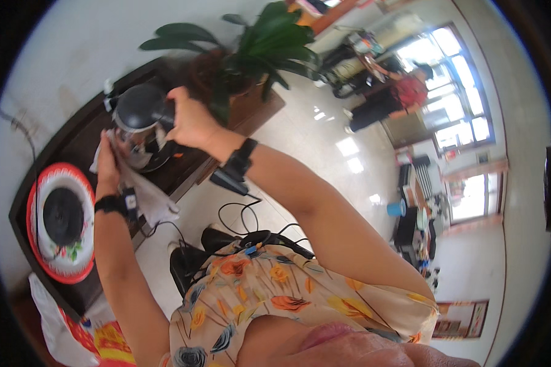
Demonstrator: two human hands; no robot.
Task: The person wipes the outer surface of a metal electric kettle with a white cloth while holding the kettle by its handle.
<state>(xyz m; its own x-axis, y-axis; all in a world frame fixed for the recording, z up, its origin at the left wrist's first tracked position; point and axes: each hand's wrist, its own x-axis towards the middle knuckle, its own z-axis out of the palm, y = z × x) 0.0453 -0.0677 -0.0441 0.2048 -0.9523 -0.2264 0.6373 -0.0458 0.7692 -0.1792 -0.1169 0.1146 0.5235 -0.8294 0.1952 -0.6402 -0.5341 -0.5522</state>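
Observation:
A shiny metal kettle (pixel 142 144) with a black lid (pixel 140 105) and black handle is tilted above a dark wooden cabinet top. My right hand (pixel 193 121) is closed around the handle. My left hand (pixel 106 160) presses a whitish cloth (pixel 151 195) against the kettle's near side; the cloth hangs down past the cabinet edge. Left of that hand lies an enamel basin or tray (pixel 88 238) with a red rim and flower pattern, and a round black object (pixel 63 215) in it. My left fingers are partly hidden by the cloth and kettle.
A potted plant (pixel 271 46) with broad green leaves stands beyond my right hand. A cable (pixel 34 151) runs down the wall at left. Plastic bags (pixel 112 341) are at lower left. Black cables hang by my waist. A person (pixel 408 94) stands across the room near a window.

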